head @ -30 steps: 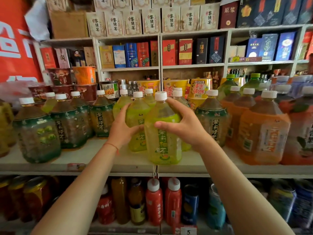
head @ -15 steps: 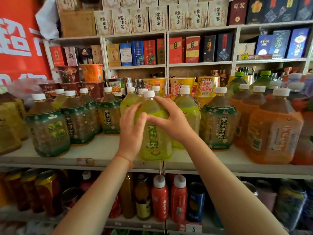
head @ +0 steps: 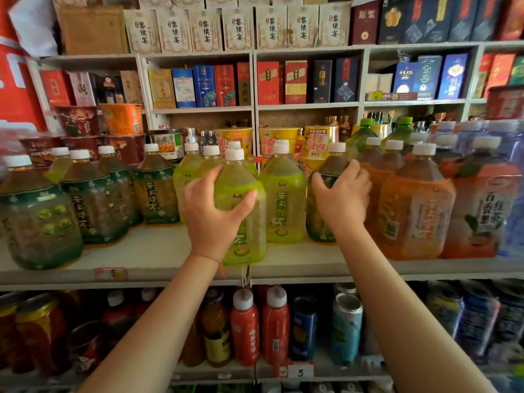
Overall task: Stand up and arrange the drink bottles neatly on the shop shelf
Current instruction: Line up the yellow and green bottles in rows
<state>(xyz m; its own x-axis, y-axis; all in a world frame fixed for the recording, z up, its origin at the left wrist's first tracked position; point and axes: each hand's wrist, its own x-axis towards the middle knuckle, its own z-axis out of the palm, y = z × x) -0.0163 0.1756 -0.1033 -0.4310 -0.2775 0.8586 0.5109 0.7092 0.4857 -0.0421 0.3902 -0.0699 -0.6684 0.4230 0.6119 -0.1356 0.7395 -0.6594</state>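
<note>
Boxed goods fill the back wall above a pale shop shelf (head: 158,251) crowded with big drinks. A moment ago both hands clasped the yellow-green plastic tea bottle (head: 241,219); now only the left hand (head: 211,214) grips it, upright at the shelf's front edge, while the right hand (head: 341,199) has gone across to curl round the dark green tea bottle (head: 323,177) beside it, likely next to be straightened. Its lower half is hidden by that hand, and the far-right bottles blur.

White shelving unit (head: 255,80) w/ boxed goods (head: 204,86) up top; red banner (head: 17,89) at left.
</note>
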